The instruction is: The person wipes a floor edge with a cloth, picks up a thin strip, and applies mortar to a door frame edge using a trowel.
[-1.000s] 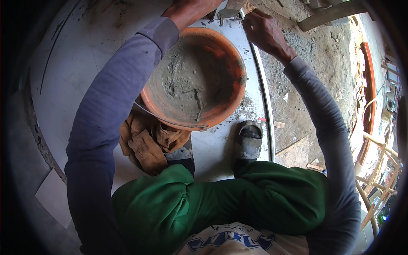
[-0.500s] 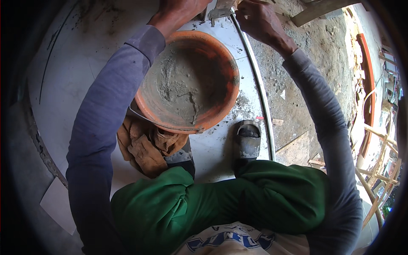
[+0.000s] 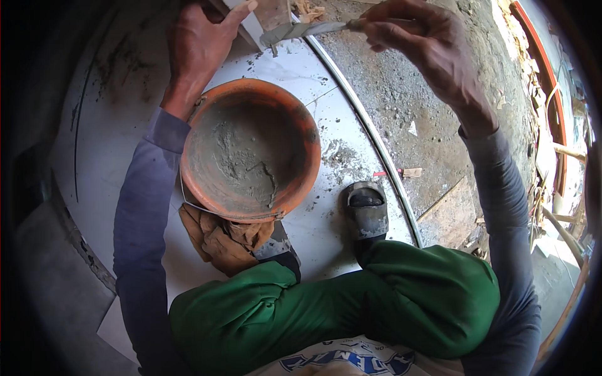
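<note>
At the top of the view, my left hand [image 3: 199, 47] grips a white-edged slab [image 3: 251, 28], its thumb along the edge; some fingers are hidden or cut off by the frame. My right hand [image 3: 426, 53] is closed round the end of a narrow trowel [image 3: 323, 27]. The trowel's blade is smeared with grey mortar and its tip touches or nearly touches the slab's lower corner. Below my left hand stands an orange bucket [image 3: 313, 141], with wet grey mortar [image 3: 241, 156] inside and its wire handle lowered on the near side.
Crumpled brown paper or cloth [image 3: 229, 247] lies by the bucket, against my left shoe. White tiles [image 3: 320, 188] spattered with mortar end at a pale edging strip [image 3: 370, 125]. Beyond it is rough ground [image 3: 401, 106], with a small red-and-tan piece [image 3: 411, 172] near the strip.
Both hands have come lower in view, the left moving leftward, the right rightward. The trowel blade and slab corner now show more plainly. The bucket appears lower and further left as the view shifts.
</note>
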A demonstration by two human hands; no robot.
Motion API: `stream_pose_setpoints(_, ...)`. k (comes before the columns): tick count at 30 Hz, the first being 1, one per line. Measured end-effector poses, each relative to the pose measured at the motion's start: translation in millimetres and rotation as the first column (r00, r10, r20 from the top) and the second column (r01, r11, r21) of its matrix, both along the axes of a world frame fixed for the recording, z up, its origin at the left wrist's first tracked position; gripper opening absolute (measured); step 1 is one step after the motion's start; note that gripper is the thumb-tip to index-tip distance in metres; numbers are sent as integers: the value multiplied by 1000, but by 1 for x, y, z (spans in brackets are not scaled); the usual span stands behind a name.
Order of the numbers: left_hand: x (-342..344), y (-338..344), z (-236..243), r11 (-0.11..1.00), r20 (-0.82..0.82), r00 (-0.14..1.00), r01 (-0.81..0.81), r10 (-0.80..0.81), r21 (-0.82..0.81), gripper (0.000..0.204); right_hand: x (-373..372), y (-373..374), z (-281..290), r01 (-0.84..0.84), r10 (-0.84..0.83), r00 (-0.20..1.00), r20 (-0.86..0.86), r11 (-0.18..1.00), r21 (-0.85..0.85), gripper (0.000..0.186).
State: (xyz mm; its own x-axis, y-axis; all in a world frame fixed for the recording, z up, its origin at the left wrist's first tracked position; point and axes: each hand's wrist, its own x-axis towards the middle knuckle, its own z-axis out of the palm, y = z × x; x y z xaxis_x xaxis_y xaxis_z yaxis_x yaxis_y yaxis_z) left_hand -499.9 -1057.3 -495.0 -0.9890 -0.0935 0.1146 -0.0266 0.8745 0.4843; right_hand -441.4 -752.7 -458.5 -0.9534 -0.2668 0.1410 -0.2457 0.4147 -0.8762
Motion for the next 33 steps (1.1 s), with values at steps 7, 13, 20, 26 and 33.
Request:
stream_pose_setpoints(7, -1, 9, 2, 979, -234, 959, 185, -160, 87, 55, 68, -5, -31, -225, 321, 919, 226, 902, -369, 12)
stream_pose_setpoints(13, -1, 15, 7, 991, -135, 982, 134, -133, 2, 54, 74, 11, -63, -339, 379, 919, 110, 901, -271, 18)
stream_pose_setpoints(20, 0, 11, 10, 998, 21, 998, 67, -66, -21, 49, 73, 10, -77, -451, 448, 893, 48, 888, 94, 39)
stream_pose_setpoints(26, -3, 14, 9, 996, -31, 995, 92, -91, 21, 40, 68, 6, -69, -428, 431, 901, -40, 901, 70, 26)
stream_pose_setpoints(33, -4, 18, 8, 988, 4, 999, 53, -54, 143, 42, 62, -1, -61, -439, 441, 896, -51, 898, 41, 20)
